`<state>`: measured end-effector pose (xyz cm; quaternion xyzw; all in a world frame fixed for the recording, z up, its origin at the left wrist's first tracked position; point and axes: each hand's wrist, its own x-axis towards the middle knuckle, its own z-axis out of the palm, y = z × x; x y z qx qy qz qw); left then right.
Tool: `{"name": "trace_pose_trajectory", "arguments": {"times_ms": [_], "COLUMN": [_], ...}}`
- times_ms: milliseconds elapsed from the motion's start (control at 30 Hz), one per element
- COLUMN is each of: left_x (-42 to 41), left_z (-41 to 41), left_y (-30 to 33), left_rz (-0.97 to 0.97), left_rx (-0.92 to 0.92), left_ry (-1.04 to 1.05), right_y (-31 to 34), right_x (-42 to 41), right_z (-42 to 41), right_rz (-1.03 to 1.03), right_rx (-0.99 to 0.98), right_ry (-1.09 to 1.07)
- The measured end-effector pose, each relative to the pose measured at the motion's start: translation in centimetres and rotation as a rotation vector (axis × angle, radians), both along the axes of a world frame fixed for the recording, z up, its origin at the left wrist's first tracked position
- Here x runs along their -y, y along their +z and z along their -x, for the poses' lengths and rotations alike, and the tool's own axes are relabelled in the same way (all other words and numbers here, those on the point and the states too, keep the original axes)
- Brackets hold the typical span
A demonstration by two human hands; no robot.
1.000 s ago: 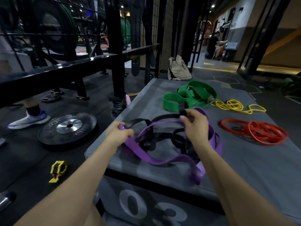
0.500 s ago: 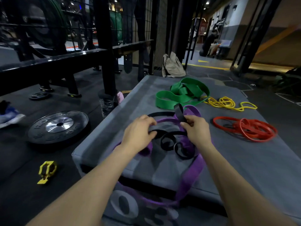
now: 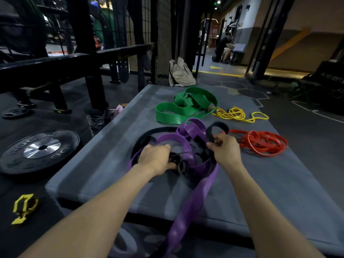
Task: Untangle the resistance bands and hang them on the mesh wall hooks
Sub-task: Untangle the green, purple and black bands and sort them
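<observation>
With the right hand (image 3: 226, 152) gripping the black band (image 3: 216, 127) and the left hand (image 3: 156, 159) clutching the knot, a hard tug could cinch the purple band (image 3: 193, 202) tighter.

Dim gym interior. Foreground: grey padded box (image 3: 104, 161) on a dark rubber floor (image 3: 307, 131) marked with pale hexagonal lines. Left: black steel rack (image 3: 80, 58) with a horizontal beam; beyond it, a mesh panel (image 3: 162, 34). On the floor at left lie a black weight plate (image 3: 40, 150), a smaller plate (image 3: 15, 113) and a yellow collar (image 3: 24, 207). A beige bag (image 3: 181, 73) sits past the box's far end. Background right: lit corridor with yellow floor lines (image 3: 217, 73), a seated person (image 3: 224, 48) and grey-and-white walls (image 3: 247, 21).
</observation>
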<state>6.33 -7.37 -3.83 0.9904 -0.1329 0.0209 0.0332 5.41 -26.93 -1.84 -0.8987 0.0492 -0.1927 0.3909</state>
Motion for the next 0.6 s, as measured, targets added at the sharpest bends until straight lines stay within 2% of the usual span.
{"name": "trace_pose_trajectory", "arguments": {"times_ms": [133, 200, 233, 300, 400, 600], "left_x": [-0.3, 0.2, 0.4, 0.3, -0.1, -0.4], "left_z": [0.0, 0.5, 0.6, 0.4, -0.8, -1.4], "left_y": [-0.1, -0.4, -0.2, 1.7, 6.8, 16.0], "left_rz": [-0.049, -0.064, 0.007, 0.273, 0.615, 1.081], "left_rx": [0.075, 0.054, 0.016, -0.066, -0.095, -0.142], "left_ry": [-0.031, -0.051, -0.025, 0.065, 0.113, 0.125], "right_y": [-0.4, -0.6, -0.5, 0.0, 2.1, 9.0], "right_x": [0.0, 0.0, 0.0, 0.1, 0.3, -0.5], "right_z": [0.1, 0.3, 0.6, 1.0, 1.4, 0.4], "right_rz": [-0.017, -0.024, -0.038, -0.068, -0.059, 0.097], "right_rx": [-0.037, -0.066, -0.072, -0.073, -0.069, 0.035], "right_ry": [0.052, 0.084, 0.098, 0.122, 0.161, 0.205]}}
